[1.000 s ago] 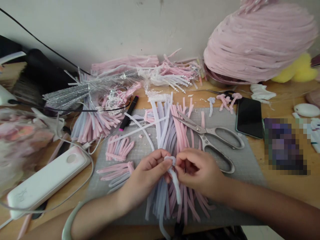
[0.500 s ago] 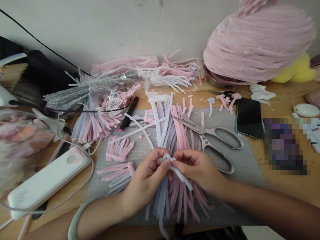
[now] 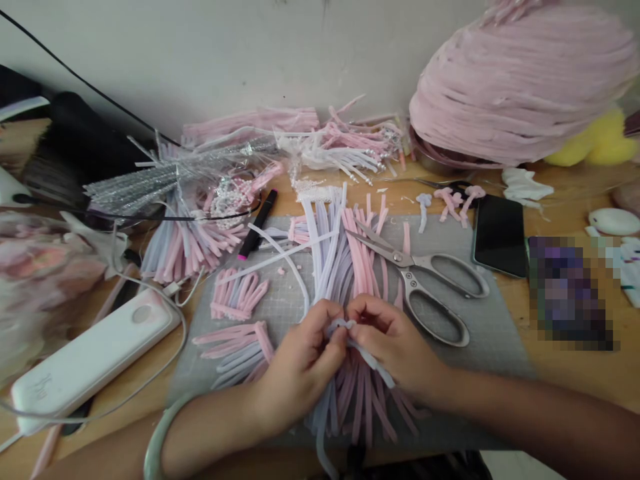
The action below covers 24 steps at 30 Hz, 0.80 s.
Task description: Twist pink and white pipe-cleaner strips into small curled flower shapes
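Between my two hands is a small looped piece of pale blue-white pipe cleaner (image 3: 379, 367), its tail hanging out below my right fingers. My left hand (image 3: 314, 347) pinches the looped part between thumb and forefinger. From the other side, my right hand (image 3: 393, 337) grips it with bent fingers, partly hiding it. Under both hands lie long bundles of pale blue pipe cleaners (image 3: 326, 267) and pink pipe cleaners (image 3: 357, 267). Beside my right hand, metal scissors (image 3: 411, 263) rest with blades slightly apart.
A grey cutting mat (image 3: 493, 333) covers the table's middle. Folded pink bundles (image 3: 237, 297) lie at left, near a white power bank (image 3: 95, 360). Finished-looking small twisted pieces (image 3: 423, 210) sit near a dark phone (image 3: 499, 233). A large pink wrapped bundle (image 3: 515, 87) stands at back right.
My fingers have shifted slightly around the looped pipe cleaner, and less of its loops shows. Its tail has swung a little to the right. The view has moved slightly.
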Available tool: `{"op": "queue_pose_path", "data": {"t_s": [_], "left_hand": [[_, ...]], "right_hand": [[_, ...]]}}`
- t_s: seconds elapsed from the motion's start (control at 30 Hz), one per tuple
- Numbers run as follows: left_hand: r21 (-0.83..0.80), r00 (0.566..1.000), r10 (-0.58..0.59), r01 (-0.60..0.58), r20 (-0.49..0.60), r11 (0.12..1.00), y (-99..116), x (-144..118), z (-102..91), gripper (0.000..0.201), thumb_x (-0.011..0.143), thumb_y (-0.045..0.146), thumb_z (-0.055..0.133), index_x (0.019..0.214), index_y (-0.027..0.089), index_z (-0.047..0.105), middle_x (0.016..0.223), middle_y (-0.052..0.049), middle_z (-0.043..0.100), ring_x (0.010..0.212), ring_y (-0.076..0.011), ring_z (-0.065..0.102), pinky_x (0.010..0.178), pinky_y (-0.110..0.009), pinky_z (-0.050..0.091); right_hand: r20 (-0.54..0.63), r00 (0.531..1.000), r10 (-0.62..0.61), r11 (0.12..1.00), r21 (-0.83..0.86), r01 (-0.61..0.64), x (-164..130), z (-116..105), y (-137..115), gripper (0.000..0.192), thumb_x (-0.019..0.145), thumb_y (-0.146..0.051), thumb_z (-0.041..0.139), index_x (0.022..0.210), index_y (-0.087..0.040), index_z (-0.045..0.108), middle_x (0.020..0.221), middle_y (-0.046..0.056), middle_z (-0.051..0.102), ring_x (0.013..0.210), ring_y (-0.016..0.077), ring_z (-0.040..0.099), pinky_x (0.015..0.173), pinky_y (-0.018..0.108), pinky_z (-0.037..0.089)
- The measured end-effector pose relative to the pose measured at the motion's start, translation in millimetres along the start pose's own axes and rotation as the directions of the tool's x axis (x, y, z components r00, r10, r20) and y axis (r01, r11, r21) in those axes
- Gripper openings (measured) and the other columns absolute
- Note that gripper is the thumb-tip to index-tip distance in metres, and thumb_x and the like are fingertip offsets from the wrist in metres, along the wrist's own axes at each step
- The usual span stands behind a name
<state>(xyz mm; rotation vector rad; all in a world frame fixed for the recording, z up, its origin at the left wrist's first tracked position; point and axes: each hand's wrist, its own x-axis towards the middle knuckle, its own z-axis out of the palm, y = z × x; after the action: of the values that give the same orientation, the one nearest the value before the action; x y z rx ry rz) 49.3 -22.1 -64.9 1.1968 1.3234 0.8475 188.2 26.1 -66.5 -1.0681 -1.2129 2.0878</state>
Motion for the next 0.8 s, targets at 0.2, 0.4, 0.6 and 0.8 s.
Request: {"op": "queue_pose_path", "data": {"t_s": [0.2, 0.4, 0.6, 0.8], "left_hand": [[-0.108, 0.999, -0.037, 0.035, -0.023, 0.994, 3, 3, 3.3, 0.012, 0.087, 0.029, 0.037, 0.085, 0.019, 0.043, 0.06, 0.005, 0.046, 0.054, -0.0087, 0.043, 0.056, -0.022, 0.037], [-0.224, 0.995, -0.093, 0.081, -0.047, 0.971, 6, 6, 0.0, 0.013, 0.084, 0.031, 0.042, 0.089, 0.019, 0.041, 0.057, 0.006, 0.047, 0.052, -0.0088, 0.046, 0.054, -0.022, 0.037], [-0.286, 0.988, -0.141, 0.153, 0.062, 0.946, 13, 12, -7.7, 0.018, 0.08, 0.034, 0.05, 0.083, 0.016, 0.046, 0.053, 0.005, 0.05, 0.05, -0.0082, 0.047, 0.052, -0.02, 0.037], [-0.35, 0.976, -0.204, 0.219, 0.082, 0.911, 16, 15, -8.9, 0.024, 0.077, 0.038, 0.053, 0.072, 0.015, 0.047, 0.054, 0.002, 0.055, 0.045, -0.0073, 0.046, 0.049, -0.021, 0.036]], "right_hand": [[-0.017, 0.981, -0.192, 0.964, -0.193, 0.185, -3, 5, 1, 0.011, 0.07, -0.009, 0.048, 0.064, -0.018, 0.045, 0.053, -0.007, 0.042, 0.047, 0.0052, 0.044, 0.044, 0.017, 0.035], [0.036, 0.978, -0.205, 0.949, -0.237, 0.208, -1, 0, 1, 0.007, 0.076, -0.017, 0.052, 0.07, -0.017, 0.048, 0.056, -0.005, 0.047, 0.05, 0.0055, 0.045, 0.047, 0.017, 0.036], [0.11, 0.993, 0.035, 0.996, -0.084, -0.025, 4, -12, -9, 0.016, 0.077, -0.03, 0.055, 0.071, -0.016, 0.049, 0.057, -0.005, 0.048, 0.041, 0.0025, 0.036, 0.037, 0.015, 0.029], [0.136, 0.988, 0.075, 0.992, -0.112, -0.06, 4, -13, -10, 0.018, 0.078, -0.032, 0.053, 0.072, -0.017, 0.047, 0.056, -0.004, 0.053, 0.039, 0.0034, 0.038, 0.035, 0.016, 0.028]]}}
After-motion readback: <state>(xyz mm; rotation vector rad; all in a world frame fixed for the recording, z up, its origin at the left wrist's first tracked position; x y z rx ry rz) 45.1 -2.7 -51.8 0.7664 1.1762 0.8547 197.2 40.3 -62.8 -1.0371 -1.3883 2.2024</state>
